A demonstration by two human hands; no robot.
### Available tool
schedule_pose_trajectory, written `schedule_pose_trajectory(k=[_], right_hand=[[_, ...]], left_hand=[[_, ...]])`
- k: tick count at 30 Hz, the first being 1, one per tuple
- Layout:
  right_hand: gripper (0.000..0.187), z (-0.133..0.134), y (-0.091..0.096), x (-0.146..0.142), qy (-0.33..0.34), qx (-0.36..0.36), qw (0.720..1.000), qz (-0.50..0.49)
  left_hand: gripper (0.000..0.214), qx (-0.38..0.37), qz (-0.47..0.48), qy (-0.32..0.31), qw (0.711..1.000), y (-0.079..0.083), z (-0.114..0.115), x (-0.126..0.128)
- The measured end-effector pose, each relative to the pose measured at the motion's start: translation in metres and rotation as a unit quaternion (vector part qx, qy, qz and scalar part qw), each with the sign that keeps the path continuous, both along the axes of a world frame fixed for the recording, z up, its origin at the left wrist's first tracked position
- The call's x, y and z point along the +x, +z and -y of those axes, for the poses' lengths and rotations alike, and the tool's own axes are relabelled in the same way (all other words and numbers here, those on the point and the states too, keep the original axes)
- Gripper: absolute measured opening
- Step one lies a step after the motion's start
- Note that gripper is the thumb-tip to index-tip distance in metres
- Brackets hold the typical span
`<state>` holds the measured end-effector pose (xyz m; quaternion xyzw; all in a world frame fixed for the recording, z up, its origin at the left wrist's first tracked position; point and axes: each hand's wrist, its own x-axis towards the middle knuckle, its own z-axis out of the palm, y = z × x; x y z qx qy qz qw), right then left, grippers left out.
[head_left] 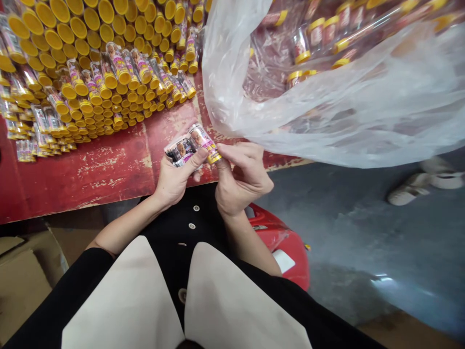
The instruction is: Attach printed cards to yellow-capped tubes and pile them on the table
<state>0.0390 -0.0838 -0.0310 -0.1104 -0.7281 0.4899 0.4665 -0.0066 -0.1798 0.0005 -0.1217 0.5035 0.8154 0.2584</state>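
Observation:
Both my hands hold a clear plastic tube (pixel 192 144) with a yellow cap and a pink-and-yellow printed label, low over the table's front edge. My left hand (pixel 177 180) grips its lower end, the thumb lying across the label. My right hand (pixel 244 175) pinches the capped end between thumb and fingers. Just beyond my hands, several similar yellow-capped tubes (pixel 119 68) lie stacked in rows on a worn red board (pixel 90 172). A translucent plastic bag (pixel 319 114) hangs to the right of my hands, with more tubes showing through it.
The red board's edge runs across in front of my lap. Grey concrete floor (pixel 348 228) spreads to the right, with a white slipper (pixel 407 194) on it. A red plastic object (pixel 286 247) stands by my right knee, and flattened cardboard (pixel 22 286) lies at lower left.

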Motion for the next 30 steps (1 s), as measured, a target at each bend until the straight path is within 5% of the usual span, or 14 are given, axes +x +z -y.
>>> schedule_pose_trajectory(k=[9,18,22,25,28,30], right_hand=[[0.021,0.006,-0.005,-0.015,0.045,-0.029,0.999,0.01],[0.028,0.06,0.01,-0.18,0.111,0.067,0.992,-0.002],[0.029,0.084,0.022,-0.194,0.177,0.127,0.974,0.058],[0.027,0.043,0.019,-0.167,0.141,0.174,0.971,0.081],[0.027,-0.062,-0.001,-0.143,0.006,0.206,0.969,0.134],[0.028,-0.144,-0.021,-0.136,-0.084,0.212,0.945,0.236]], left_hand=[[0.046,0.02,-0.038,0.024,0.999,0.0,0.007,-0.014],[0.023,0.03,0.033,0.174,0.984,-0.013,0.054,-0.043],[0.014,0.03,0.03,0.199,0.979,-0.02,0.067,-0.045],[0.019,0.023,0.03,0.176,0.984,-0.023,0.074,-0.047],[0.016,0.004,0.056,0.14,0.989,-0.026,0.072,-0.05],[0.017,0.005,0.072,0.112,0.991,-0.027,0.063,-0.049]])
